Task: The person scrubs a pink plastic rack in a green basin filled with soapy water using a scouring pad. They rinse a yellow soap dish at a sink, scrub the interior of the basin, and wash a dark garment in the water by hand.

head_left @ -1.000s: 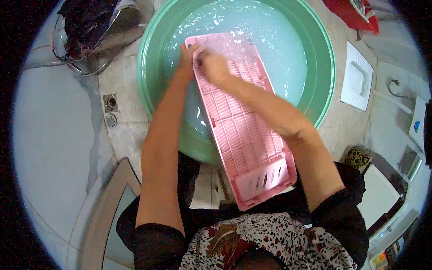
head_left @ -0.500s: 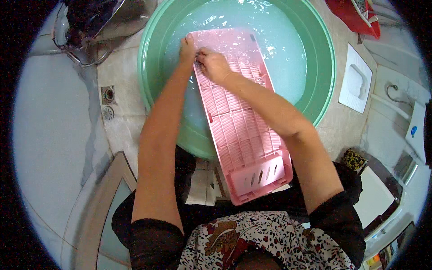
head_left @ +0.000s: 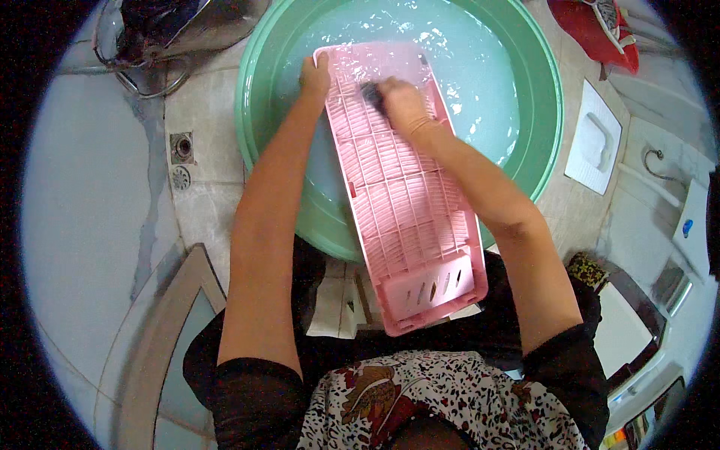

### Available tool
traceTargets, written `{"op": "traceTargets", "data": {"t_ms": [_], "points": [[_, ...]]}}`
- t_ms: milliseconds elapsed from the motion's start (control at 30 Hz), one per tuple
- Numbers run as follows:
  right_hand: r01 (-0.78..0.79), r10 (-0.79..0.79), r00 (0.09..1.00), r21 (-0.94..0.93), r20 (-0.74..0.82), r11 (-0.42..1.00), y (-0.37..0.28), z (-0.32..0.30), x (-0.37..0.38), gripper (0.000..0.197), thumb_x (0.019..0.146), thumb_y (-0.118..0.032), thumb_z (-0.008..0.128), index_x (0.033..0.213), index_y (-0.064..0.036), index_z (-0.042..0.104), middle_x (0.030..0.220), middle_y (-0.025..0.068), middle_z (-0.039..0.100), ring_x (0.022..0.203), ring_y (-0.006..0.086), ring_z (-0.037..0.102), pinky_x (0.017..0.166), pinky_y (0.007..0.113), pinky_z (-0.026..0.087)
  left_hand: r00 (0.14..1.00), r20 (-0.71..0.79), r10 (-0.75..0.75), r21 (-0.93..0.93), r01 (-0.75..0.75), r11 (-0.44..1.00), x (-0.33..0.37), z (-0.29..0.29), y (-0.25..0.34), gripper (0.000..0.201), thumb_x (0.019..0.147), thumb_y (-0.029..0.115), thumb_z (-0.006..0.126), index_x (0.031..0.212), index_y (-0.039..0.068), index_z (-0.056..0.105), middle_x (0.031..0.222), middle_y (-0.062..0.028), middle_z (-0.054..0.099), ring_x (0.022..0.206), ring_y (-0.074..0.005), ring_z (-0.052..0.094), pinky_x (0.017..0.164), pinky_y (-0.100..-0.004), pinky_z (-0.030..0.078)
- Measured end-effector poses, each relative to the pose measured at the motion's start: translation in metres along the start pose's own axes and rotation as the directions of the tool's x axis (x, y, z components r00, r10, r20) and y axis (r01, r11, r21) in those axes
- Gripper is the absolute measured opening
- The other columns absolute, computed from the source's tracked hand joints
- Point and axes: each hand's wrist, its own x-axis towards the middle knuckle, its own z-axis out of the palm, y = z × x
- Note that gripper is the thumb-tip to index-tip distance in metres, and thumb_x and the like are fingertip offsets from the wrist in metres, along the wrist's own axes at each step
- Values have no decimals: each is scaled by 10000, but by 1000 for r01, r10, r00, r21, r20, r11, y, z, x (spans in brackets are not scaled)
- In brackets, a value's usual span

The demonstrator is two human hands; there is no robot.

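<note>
A long pink plastic washboard [head_left: 409, 199] with curved ribs and a grid of raised bars slants across the tub, its far end in the cloudy water [head_left: 480, 90] and its near end towards my lap. My left hand [head_left: 316, 78] is closed round the board's far left edge; part of its fingers is hidden. On the ribbed face, near the waterline, my right hand [head_left: 406, 105] presses a small dark scrubber [head_left: 371, 96], blurred by motion. Whether it is a brush or a pad cannot be made out.
The large round green tub [head_left: 551, 120] surrounds the board's far part. Floor drains [head_left: 181, 148] lie to the left, near a framed door [head_left: 176, 315]. At the right are a white squat toilet [head_left: 596, 135] and a red container [head_left: 600, 34]. A metal frame [head_left: 154, 82] stands far left.
My right hand has moved right and slightly nearer, from the board's left edge onto its ribbed face; the dark scrubber now shows. My left hand keeps its grip on the edge.
</note>
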Motion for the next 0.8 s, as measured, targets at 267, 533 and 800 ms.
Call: {"op": "traceTargets", "data": {"t_ms": [267, 533, 800], "points": [[-209, 235, 967, 224, -98, 952, -66, 14, -13, 256, 669, -49, 588, 908, 33, 551, 943, 258, 493, 842, 392, 530, 762, 405, 462, 999, 33, 9, 22, -10, 1000, -2, 13, -9, 503, 563, 229, 768, 967, 35, 539, 902, -144, 606, 843, -287, 585, 742, -357, 461], [-72, 145, 971, -349, 188, 934, 28, -21, -22, 182, 720, -66, 524, 860, 6, 615, 924, 215, 564, 783, 327, 602, 675, 378, 507, 994, 109, -26, 135, 11, 991, 2, 1, -30, 423, 571, 41, 680, 964, 30, 526, 774, -71, 577, 658, -203, 576, 488, -320, 467], [-126, 271, 906, -406, 324, 905, 39, -28, -9, 216, 716, -184, 555, 852, -56, 664, 914, 148, 631, 854, 308, 607, 728, 383, 498, 992, -104, 67, 506, -5, 862, -72, 14, 36, 479, 767, 130, 526, 1234, 153, 419, 1228, -152, 458, 1147, -256, 423, 938, -459, 330]]}}
